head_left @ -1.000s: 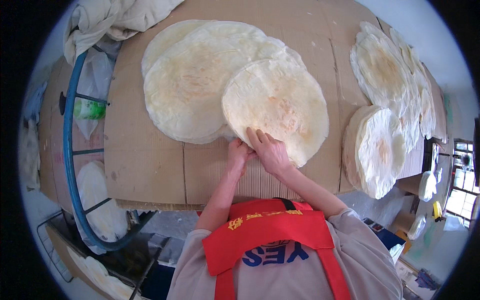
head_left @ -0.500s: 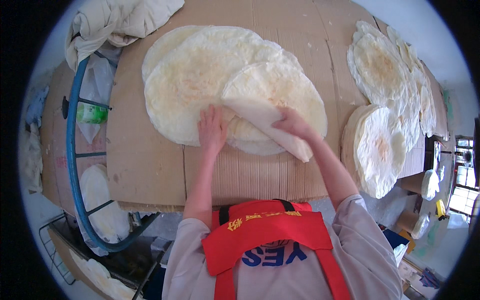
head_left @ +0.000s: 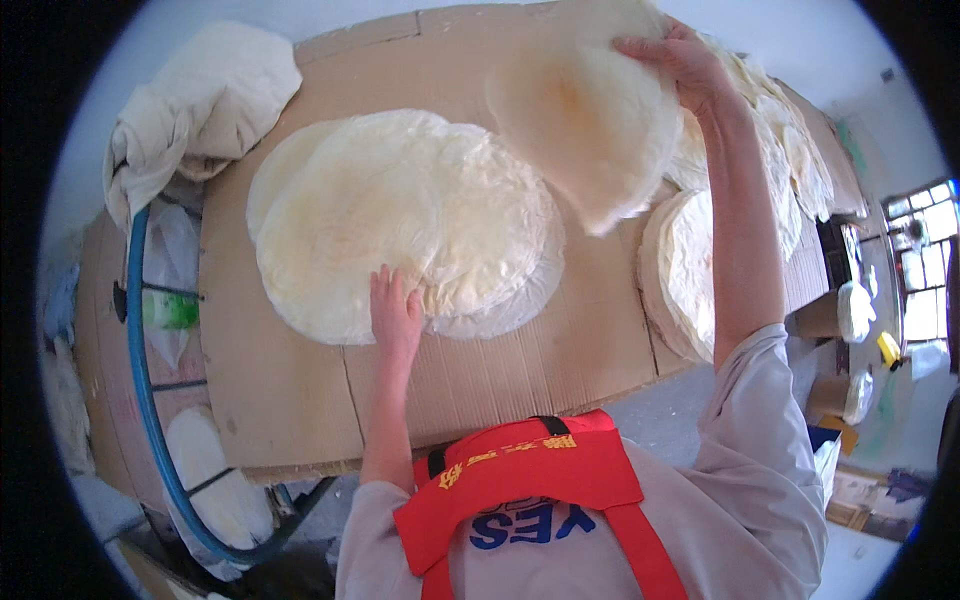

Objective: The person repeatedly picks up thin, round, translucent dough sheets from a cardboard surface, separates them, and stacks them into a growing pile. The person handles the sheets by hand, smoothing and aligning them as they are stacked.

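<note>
Off the far right of the nearer pile, my right hand [head_left: 685, 65] is raised and grips one large round flatbread [head_left: 590, 110] by its upper edge. That thin, pale sheet hangs down, slightly blurred, with a browned patch in its middle. My left hand [head_left: 397, 315] rests on the near edge of a pile of flatbreads [head_left: 340, 230], fingers stretched out. The pile's sheets overlap sideways, some white and wrinkled, others smoother. A second, thick stack of flatbreads [head_left: 682, 265] lies to the right, partly hidden behind my right forearm.
Cardboard [head_left: 480, 385] covers the table. At its left stand a blue metal rail [head_left: 140, 350] and a bundled cream cloth [head_left: 220, 100]. A clear bag with a green item [head_left: 172, 309] hangs beside the rail. More flatbreads [head_left: 800, 160] lie at the far right.
My right hand has lifted the folded-over flatbread off the pile and carried it up and to the right, where it now hangs unfolded. My left hand stays at the pile's near edge.
</note>
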Motion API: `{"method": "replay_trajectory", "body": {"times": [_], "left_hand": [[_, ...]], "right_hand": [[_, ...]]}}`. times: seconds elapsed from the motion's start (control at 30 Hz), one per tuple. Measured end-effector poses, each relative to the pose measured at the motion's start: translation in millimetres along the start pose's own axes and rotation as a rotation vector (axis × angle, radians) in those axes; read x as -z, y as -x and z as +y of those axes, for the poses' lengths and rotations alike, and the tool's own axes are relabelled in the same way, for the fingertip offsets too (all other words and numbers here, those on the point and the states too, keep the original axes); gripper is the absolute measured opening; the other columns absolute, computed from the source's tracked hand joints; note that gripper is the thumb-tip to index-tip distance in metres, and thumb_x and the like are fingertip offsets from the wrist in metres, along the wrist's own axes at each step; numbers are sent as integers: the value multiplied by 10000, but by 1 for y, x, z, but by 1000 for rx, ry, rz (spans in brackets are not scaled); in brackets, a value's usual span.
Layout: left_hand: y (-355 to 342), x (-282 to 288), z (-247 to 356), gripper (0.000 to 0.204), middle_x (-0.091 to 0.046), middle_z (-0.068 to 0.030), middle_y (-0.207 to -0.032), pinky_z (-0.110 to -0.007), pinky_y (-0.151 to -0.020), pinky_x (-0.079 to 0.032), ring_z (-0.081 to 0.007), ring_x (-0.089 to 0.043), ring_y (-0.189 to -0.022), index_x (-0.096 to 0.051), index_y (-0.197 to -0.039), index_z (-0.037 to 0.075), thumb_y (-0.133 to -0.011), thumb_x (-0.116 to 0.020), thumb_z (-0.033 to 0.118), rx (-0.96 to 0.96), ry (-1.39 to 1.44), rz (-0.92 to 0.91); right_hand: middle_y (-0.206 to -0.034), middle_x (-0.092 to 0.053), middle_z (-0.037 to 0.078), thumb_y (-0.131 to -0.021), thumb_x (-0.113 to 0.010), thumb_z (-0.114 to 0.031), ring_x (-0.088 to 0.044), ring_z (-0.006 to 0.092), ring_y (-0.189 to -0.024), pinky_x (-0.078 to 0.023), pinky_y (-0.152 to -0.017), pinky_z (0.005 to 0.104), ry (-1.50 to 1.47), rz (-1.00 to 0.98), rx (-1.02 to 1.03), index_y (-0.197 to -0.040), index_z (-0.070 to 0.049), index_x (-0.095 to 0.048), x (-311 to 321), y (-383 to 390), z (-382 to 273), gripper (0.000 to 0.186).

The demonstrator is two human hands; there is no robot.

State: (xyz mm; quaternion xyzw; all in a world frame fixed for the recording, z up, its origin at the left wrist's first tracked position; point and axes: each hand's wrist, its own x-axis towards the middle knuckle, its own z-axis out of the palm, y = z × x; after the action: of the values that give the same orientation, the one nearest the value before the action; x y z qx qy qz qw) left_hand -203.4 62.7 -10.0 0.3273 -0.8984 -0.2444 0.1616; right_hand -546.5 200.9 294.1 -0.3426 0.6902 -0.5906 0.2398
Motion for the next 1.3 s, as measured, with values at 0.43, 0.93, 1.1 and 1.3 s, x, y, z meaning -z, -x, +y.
{"method": "replay_trajectory", "body": {"times": [0.43,0.93,1.1,1.3], "left_hand": [[55,-51,43,625,-435,-119,-1224,-400,-967,-333,-241,-416,-1133,-351,-1242,13,-851,-424,496,834,2012,-455],[79,-8,21,423,-539,-101,-1109,-328,-867,-412,-204,-525,-998,-450,-1159,-23,-745,-537,-16,657,1116,-267],[41,19,23,453,-520,-108,-1132,-334,-880,-396,-209,-506,-1024,-421,-1183,-23,-744,-532,-7,515,1021,-353],[26,7,-13,458,-527,-104,-1119,-333,-864,-420,-213,-513,-1021,-422,-1176,-17,-735,-544,-5,550,996,-476]], "right_hand": [[-1153,-497,157,-799,-534,-14,-496,289,-1048,-406,-923,422,-1056,696,-520,-1201,11,-413,-68,269,274,421],[-1168,-499,142,-770,-591,-68,-491,235,-1078,-387,-940,362,-1149,327,-603,-1238,8,-362,-53,323,298,526],[-1114,-536,91,-707,-665,-76,-522,183,-1028,-427,-888,317,-871,142,-656,-1205,5,-395,-45,314,278,572],[-1042,-557,76,-680,-717,-168,-556,146,-916,-452,-811,292,-787,122,-693,-1202,5,-408,-22,260,307,631]]}}
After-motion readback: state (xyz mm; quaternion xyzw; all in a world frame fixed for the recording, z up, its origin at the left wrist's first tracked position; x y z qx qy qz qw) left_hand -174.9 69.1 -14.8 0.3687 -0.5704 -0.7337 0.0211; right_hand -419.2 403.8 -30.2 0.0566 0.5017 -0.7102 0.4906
